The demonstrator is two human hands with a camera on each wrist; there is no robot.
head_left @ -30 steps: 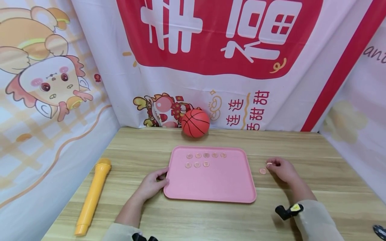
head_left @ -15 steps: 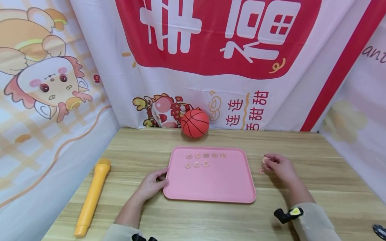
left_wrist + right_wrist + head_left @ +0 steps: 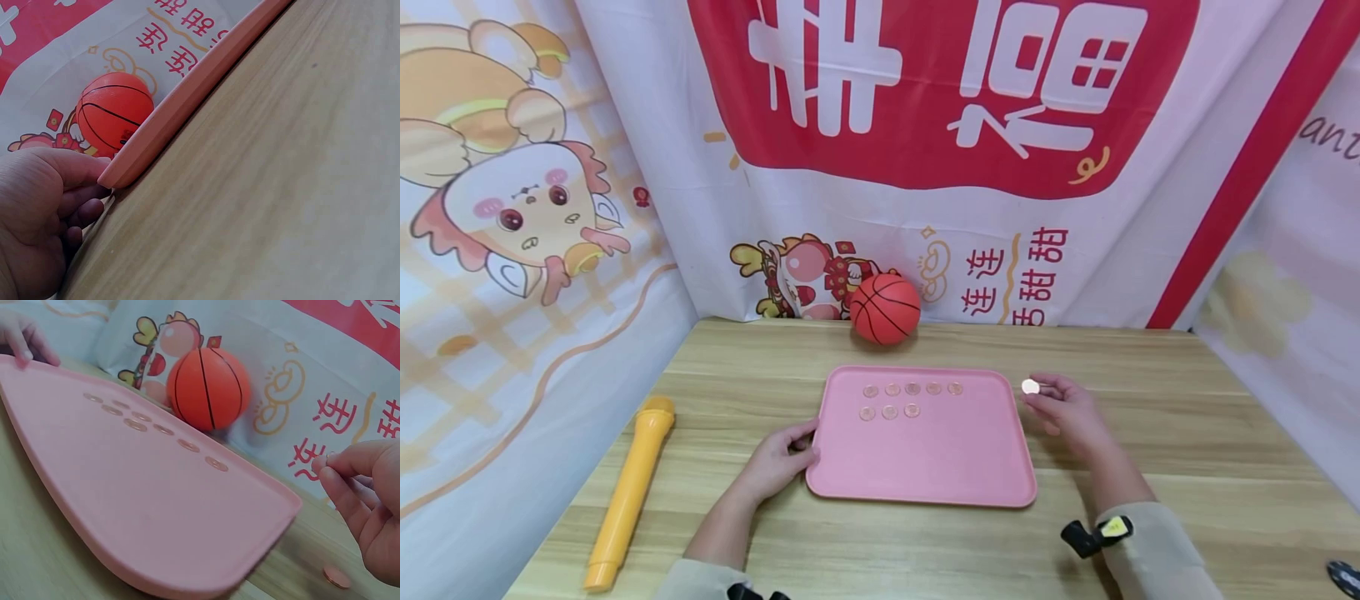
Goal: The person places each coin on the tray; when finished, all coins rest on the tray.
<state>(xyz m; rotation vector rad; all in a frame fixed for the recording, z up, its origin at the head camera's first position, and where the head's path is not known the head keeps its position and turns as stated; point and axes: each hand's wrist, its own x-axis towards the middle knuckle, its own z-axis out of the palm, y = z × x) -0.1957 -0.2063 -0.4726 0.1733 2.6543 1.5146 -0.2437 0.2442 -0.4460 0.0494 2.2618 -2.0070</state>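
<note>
Between the fingertips of my right hand [image 3: 1070,417] is a small round copper-coloured coin [image 3: 1031,387], held up just off the right rim of the pink tray [image 3: 940,462]. It catches bright light in the head view; in the right wrist view the fingers mostly cover it. A second coin [image 3: 337,577] lies on the table below that hand. On the tray, several coins [image 3: 913,388] form a longer far row, and 3 coins [image 3: 890,412] form a nearer one. My left hand [image 3: 777,461] grips the tray's left edge, thumb and fingers at the rim [image 3: 134,159].
An orange-red toy basketball [image 3: 885,308] sits behind the tray against the printed cloth [image 3: 820,192]. A yellow toy microphone [image 3: 628,496] lies at the left of the wooden table [image 3: 880,546]. A dark round object [image 3: 1343,577] shows at the lower right edge.
The right hand has lifted its coin from beside the other loose coin and carried it left and away from me, towards the tray. The left hand and tray have stayed put.
</note>
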